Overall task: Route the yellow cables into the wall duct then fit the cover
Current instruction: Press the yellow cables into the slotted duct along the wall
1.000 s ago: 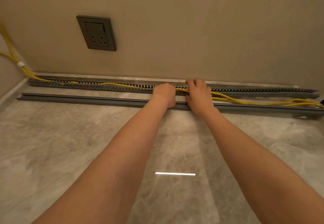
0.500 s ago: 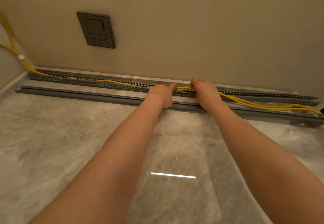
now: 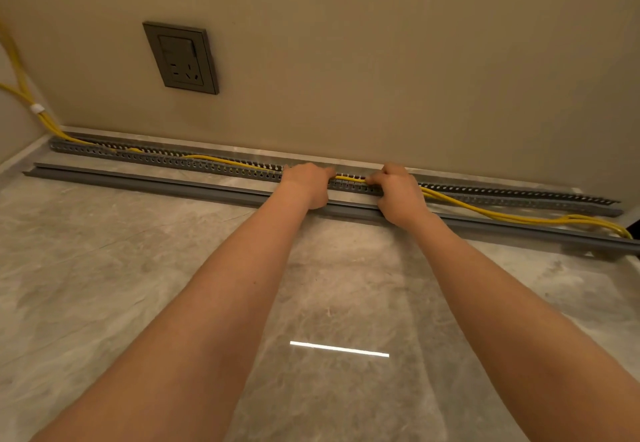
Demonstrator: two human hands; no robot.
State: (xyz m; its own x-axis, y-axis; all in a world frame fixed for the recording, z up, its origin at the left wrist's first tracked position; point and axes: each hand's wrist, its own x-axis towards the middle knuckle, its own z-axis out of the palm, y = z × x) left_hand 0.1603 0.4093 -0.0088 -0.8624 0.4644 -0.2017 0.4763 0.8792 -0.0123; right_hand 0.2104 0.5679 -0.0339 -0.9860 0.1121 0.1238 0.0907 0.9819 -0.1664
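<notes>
A grey slotted duct runs along the foot of the wall on the floor. The yellow cables come down from the left corner and lie inside the duct's left half. To the right of my hands they trail out over its front edge onto the floor. My left hand and my right hand sit side by side at mid-duct, both pinching the cables at the slot, with a short taut stretch between them. The long grey cover lies loose on the floor just in front of the duct.
A dark wall socket sits on the beige wall above the duct's left part. A white tie binds the cables in the left corner. Glossy marble floor reflects a light strip.
My hands have moved apart along the duct. The right hand has shifted right and the cable stretch between them now lies down in the slot.
</notes>
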